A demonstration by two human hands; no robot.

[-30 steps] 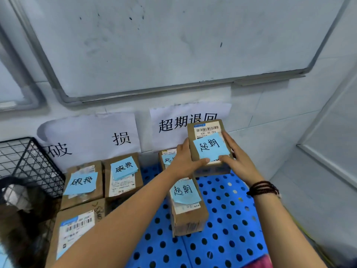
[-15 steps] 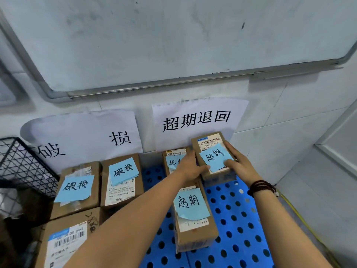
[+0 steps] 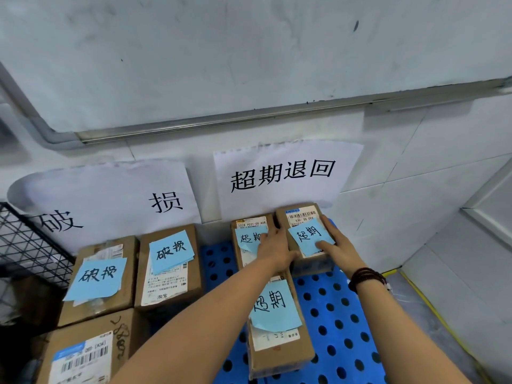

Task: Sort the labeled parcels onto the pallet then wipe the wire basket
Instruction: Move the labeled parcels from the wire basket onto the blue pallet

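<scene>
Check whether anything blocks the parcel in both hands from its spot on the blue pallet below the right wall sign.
Nothing visible does. The left hand and right hand hold the parcel at the back of the pallet, under the sign, close beside a neighbouring parcel with a matching note.

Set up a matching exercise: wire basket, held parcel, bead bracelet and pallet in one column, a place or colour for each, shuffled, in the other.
1 wire basket
2 held parcel
3 bead bracelet
4 pallet

A on the right wrist
B blue, with round holes
C far left edge of view
D below the 超期退回 sign

Pairs: 1-C, 2-D, 3-A, 4-B
</scene>
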